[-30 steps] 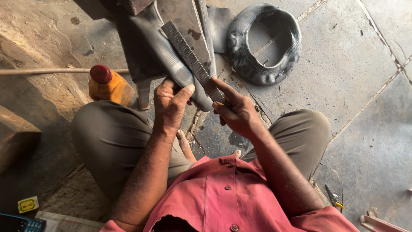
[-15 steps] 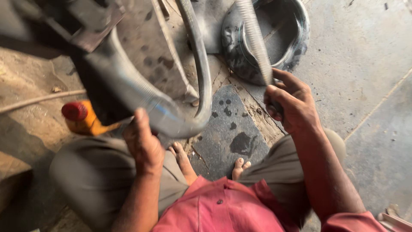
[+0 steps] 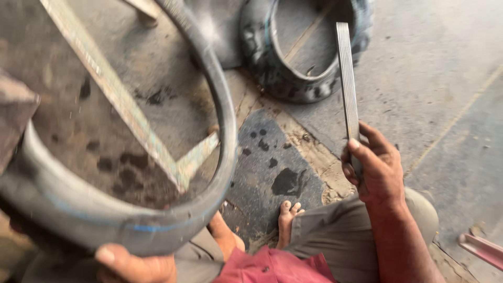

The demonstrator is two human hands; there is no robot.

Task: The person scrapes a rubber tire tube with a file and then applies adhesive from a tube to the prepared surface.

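A black rubber inner tube (image 3: 157, 225) loops up close to the camera on the left, blurred. My left hand (image 3: 133, 262) grips its lower curve near the bottom edge. My right hand (image 3: 374, 167) is shut on a long flat metal file (image 3: 347, 78) with a ridged face, held upright and away from the tube. A black tyre (image 3: 293, 78) lies on the floor beyond, at the top centre. My bare foot (image 3: 287, 220) shows between my knees.
A metal frame bar (image 3: 112, 89) runs diagonally behind the tube. Dark wet stains (image 3: 285, 181) mark the stone floor in front of me. A pinkish metal piece (image 3: 484, 250) lies at the right edge.
The tube has been lifted up and toward the camera on the left. My right hand has pulled the file off it and moved right. The orange bottle is out of view.
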